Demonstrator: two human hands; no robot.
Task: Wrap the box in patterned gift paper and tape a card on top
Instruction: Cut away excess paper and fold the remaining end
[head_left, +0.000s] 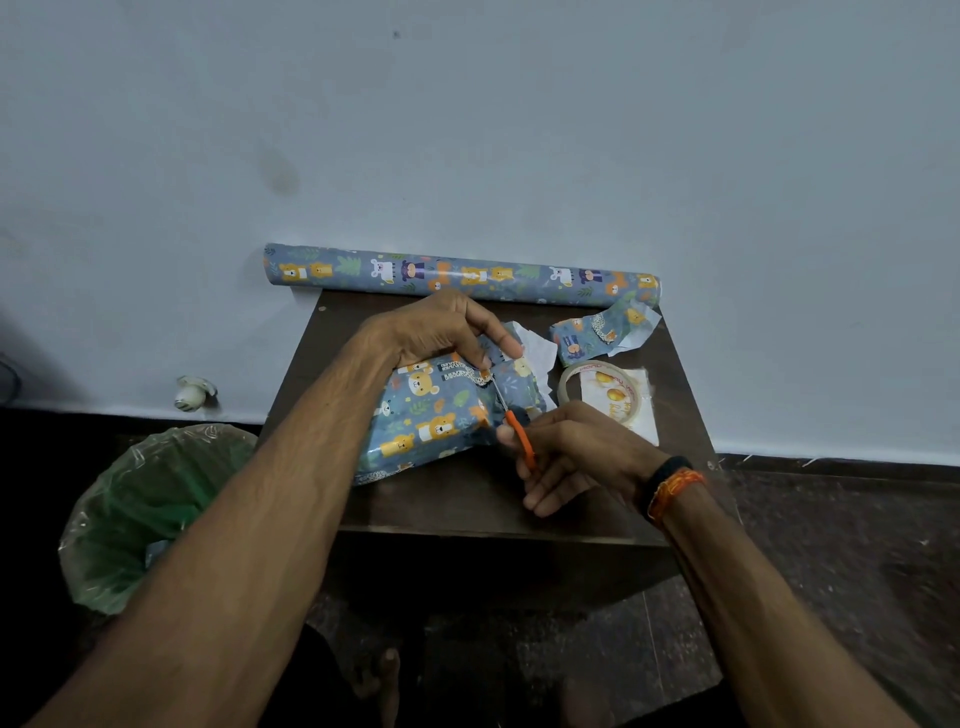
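Item one: the box (431, 415), already covered in blue animal-print gift paper, lies near the middle of the small dark table (467, 504), tilted with its far-right end raised.

Item two: your left hand (441, 327) reaches over the box from the left and pinches a paper flap (501, 353) at its far-right end between thumb and fingers.

Item three: your right hand (571, 457) grips the orange-handled scissors (511, 421), fingers curled through the handles; the blades point away from you to the flap beside your left thumb.

Item four: the gift paper roll (462, 275) lies along the table's far edge against the wall.

Item five: a crumpled offcut (597, 332) of the same paper sits at the far right, just nearer than the roll.

Item six: a clear tape roll (605, 387) rests on the white card (631, 410) at the right, just beyond your right hand.

Item seven: a bin with a green liner (150, 509) stands on the floor to the left of the table.

Item eight: black and orange bands (672, 488) circle your right wrist.
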